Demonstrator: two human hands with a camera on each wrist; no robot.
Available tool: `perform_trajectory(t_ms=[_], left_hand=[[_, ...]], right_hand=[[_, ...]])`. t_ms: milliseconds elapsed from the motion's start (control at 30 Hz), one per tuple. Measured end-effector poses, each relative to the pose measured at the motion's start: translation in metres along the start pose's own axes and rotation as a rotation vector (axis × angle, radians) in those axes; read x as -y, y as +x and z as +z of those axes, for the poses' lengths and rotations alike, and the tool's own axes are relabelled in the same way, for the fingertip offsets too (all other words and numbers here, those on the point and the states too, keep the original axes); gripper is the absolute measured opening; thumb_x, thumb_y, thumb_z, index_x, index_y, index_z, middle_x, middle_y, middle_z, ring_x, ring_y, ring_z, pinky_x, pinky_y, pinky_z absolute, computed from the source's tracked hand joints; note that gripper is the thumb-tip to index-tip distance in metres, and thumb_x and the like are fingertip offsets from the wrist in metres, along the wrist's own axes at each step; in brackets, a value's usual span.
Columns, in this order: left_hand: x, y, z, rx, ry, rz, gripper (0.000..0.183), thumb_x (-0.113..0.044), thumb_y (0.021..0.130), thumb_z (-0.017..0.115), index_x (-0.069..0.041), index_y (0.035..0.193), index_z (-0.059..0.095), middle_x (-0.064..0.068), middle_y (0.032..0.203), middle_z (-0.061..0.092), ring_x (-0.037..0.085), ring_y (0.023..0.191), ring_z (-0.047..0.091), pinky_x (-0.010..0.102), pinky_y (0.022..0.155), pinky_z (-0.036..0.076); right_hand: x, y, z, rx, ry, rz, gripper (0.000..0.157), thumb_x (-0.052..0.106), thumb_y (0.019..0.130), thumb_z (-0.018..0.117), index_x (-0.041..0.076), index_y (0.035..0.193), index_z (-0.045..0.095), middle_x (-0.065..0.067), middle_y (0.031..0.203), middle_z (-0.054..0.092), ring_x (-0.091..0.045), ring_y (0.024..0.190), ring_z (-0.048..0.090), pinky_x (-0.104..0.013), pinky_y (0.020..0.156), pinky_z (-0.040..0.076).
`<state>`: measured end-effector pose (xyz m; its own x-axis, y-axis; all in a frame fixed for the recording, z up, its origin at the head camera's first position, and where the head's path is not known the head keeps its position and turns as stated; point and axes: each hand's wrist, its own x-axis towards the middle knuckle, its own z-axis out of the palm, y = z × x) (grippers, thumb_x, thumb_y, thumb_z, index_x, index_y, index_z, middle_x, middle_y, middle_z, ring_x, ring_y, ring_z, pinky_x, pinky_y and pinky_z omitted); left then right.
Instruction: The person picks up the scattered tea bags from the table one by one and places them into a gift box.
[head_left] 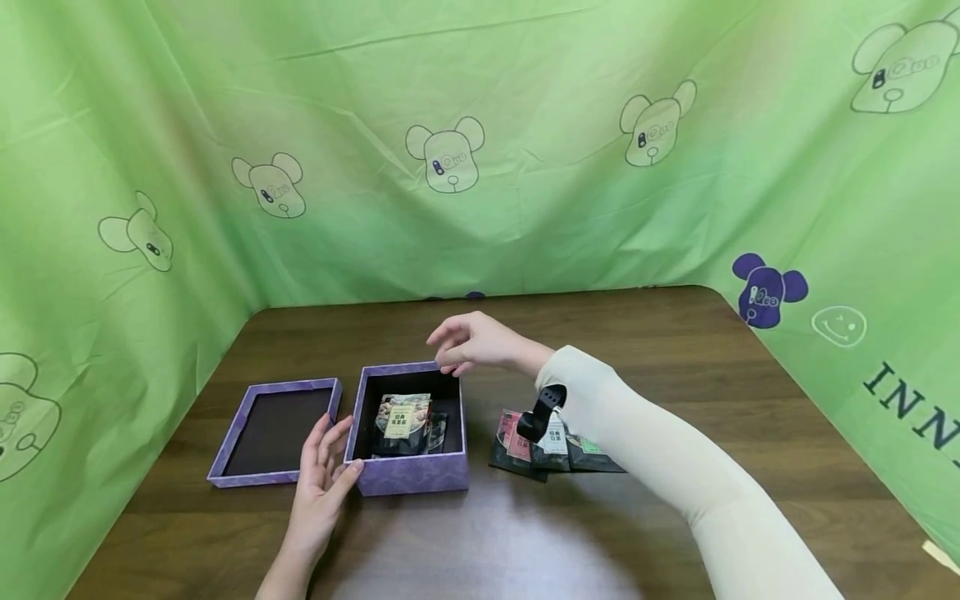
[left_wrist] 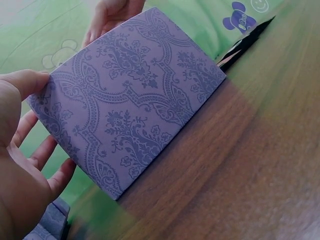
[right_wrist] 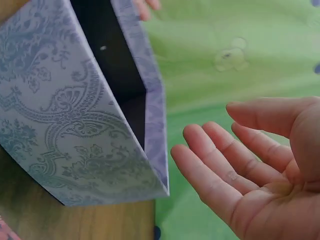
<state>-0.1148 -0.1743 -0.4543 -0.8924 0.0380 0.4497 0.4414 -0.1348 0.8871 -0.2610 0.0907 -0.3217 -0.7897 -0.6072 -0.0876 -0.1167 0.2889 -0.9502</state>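
A purple patterned box (head_left: 412,477) with a dark inside stands without its lid on the table. In it lies a black sachet with a yellow label (head_left: 402,423), partly over another dark sachet (head_left: 437,433). My left hand (head_left: 318,483) touches the box's near left corner; in the left wrist view the thumb rests on the front face's upper corner, fingers spread along the side. Over the box's far right corner hovers my right hand (head_left: 476,340). The right wrist view shows its loosely bent fingers (right_wrist: 210,182) holding nothing, apart from the box wall (right_wrist: 80,125).
Left of the box lies the purple lid (head_left: 273,429), dark inside facing up. To the right, overlapping sachets with red (head_left: 517,446), white (head_left: 553,442) and green labels (head_left: 589,446) lie partly under my right sleeve. A green curtain (head_left: 525,233) hangs behind the wooden table (head_left: 637,333).
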Motion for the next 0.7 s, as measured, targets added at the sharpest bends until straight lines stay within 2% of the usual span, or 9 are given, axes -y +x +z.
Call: perform_trajectory(t_ms=[67,167,367,700], left_hand=[[0.0,0.0,0.0,-0.003,-0.003,-0.003,0.077,0.021,0.091,0.048,-0.012,0.155,0.022,-0.008,0.144,0.049,0.006,0.134,0.042,0.02,0.099,0.04],[0.0,0.001,0.0,-0.008,0.0,-0.007,0.076,0.021,0.091,0.048,-0.012,0.155,0.022,-0.008,0.143,0.05,0.006,0.134,0.042,0.02,0.099,0.04],[-0.001,0.001,-0.001,-0.014,0.007,-0.009,0.076,0.021,0.091,0.048,-0.011,0.155,0.022,-0.009,0.143,0.05,0.004,0.133,0.042,0.019,0.101,0.038],[0.002,0.002,-0.002,-0.003,-0.006,-0.005,0.076,0.02,0.092,0.048,-0.012,0.155,0.022,-0.009,0.144,0.049,0.005,0.135,0.041,0.018,0.103,0.036]], right_hand=[[-0.004,-0.005,-0.006,-0.01,0.034,-0.015,0.036,-0.007,0.09,0.062,-0.011,0.125,0.056,-0.031,0.107,0.066,-0.022,0.083,0.071,-0.05,0.082,0.056],[-0.012,-0.013,-0.014,-0.032,0.079,-0.032,0.038,-0.009,0.09,0.061,-0.013,0.127,0.054,-0.03,0.104,0.067,-0.024,0.084,0.071,-0.052,0.083,0.055],[-0.028,-0.03,-0.028,-0.063,0.166,-0.019,0.041,-0.01,0.09,0.059,-0.018,0.129,0.048,-0.009,0.093,0.07,-0.023,0.084,0.07,-0.045,0.08,0.057],[-0.056,-0.063,-0.051,-0.068,0.248,0.037,0.043,-0.003,0.092,0.061,-0.016,0.13,0.047,-0.016,0.103,0.068,-0.027,0.089,0.069,-0.049,0.083,0.056]])
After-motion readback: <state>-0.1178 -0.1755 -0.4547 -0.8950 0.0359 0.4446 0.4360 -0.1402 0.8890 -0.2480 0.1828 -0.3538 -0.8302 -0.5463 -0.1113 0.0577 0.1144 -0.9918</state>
